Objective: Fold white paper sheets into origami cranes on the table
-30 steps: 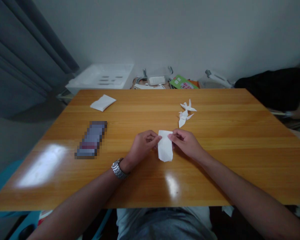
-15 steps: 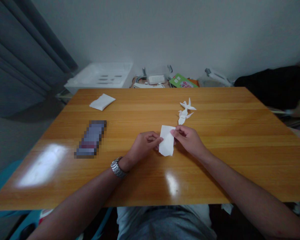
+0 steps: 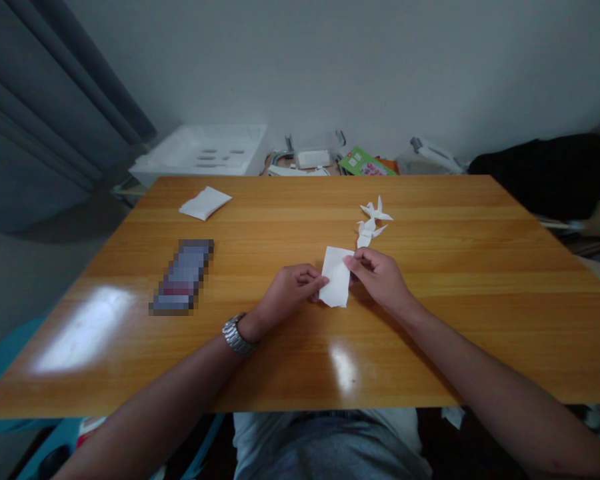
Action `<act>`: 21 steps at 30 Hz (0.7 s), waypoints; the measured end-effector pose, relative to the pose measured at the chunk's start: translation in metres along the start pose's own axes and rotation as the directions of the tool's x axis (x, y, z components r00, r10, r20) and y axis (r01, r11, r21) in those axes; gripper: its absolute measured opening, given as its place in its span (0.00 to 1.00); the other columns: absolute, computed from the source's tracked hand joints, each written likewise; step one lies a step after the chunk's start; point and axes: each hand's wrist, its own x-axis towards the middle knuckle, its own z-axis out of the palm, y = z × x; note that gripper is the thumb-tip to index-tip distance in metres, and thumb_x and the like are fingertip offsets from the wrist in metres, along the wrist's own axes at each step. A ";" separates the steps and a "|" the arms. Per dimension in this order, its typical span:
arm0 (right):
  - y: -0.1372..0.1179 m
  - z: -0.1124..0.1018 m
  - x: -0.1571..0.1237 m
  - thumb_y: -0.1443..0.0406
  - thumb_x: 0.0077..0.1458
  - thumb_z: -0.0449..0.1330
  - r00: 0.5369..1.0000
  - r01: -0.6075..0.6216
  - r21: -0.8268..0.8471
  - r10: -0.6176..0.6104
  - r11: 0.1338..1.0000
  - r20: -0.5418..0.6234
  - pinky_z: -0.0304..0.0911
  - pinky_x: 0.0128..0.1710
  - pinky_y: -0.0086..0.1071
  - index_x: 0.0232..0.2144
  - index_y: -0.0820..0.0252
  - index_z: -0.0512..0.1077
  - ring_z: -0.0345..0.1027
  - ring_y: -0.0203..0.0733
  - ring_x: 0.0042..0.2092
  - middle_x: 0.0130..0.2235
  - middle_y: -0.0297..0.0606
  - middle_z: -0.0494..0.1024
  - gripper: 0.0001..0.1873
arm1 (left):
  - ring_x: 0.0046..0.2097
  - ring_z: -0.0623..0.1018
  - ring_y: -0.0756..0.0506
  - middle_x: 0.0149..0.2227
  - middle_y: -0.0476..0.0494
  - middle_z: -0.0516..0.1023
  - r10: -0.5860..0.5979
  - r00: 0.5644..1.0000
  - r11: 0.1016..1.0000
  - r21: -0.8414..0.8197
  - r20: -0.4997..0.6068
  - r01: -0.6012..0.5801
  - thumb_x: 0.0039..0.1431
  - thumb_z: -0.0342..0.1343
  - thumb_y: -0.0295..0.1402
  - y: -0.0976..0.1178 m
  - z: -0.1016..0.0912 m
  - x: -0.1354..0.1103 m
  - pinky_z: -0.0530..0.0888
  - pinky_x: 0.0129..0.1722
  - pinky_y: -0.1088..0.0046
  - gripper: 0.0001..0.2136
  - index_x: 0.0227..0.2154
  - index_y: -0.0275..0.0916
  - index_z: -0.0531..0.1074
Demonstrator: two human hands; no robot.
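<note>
A small folded white paper (image 3: pixel 337 285) is held just above the middle of the wooden table (image 3: pixel 430 333). My left hand (image 3: pixel 290 293), with a metal watch on its wrist, pinches the paper's lower left edge. My right hand (image 3: pixel 380 280) pinches its upper right edge. Both hands have their fingers closed on it. Just beyond my right hand lie two small white folded paper cranes (image 3: pixel 373 225) on the table.
A folded white sheet (image 3: pixel 205 203) lies at the table's far left. A blurred dark oblong object (image 3: pixel 183 277) lies left of my hands. Behind the table are a white tray (image 3: pixel 205 153), clutter with a green booklet (image 3: pixel 365 163), and dark fabric (image 3: pixel 550 173) at right.
The paper has been lifted and turned a little, its top moving up and to the right. Both hands shifted slightly with it.
</note>
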 end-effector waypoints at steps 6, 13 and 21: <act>0.003 -0.001 0.001 0.48 0.60 0.62 0.998 0.047 -0.045 -0.049 0.998 -0.034 0.66 0.29 0.32 0.28 0.56 0.69 0.70 0.39 0.27 0.25 0.33 0.75 0.20 | 0.28 0.78 0.51 0.28 0.44 0.80 0.069 0.998 0.997 -0.017 0.005 -0.069 0.61 0.63 0.43 -0.003 0.001 0.001 0.74 0.28 0.78 0.15 0.30 0.34 0.73; 0.008 -0.006 0.005 0.50 0.60 0.64 0.994 0.080 0.007 -0.080 0.997 -0.073 0.67 0.29 0.31 0.28 0.57 0.69 0.70 0.38 0.27 0.26 0.32 0.75 0.19 | 0.29 0.79 0.51 0.30 0.43 0.82 0.036 0.996 0.999 -0.017 0.086 -0.034 0.64 0.61 0.44 -0.006 0.000 0.000 0.76 0.32 0.77 0.16 0.33 0.34 0.74; 0.005 -0.003 0.003 0.49 0.58 0.66 0.998 0.031 0.100 -0.026 0.994 -0.054 0.71 0.29 0.33 0.29 0.57 0.71 0.72 0.39 0.27 0.26 0.33 0.77 0.19 | 0.28 0.77 0.51 0.28 0.46 0.79 0.098 0.990 0.994 0.032 0.098 -0.101 0.68 0.56 0.46 -0.005 -0.002 -0.002 0.74 0.30 0.77 0.16 0.34 0.35 0.71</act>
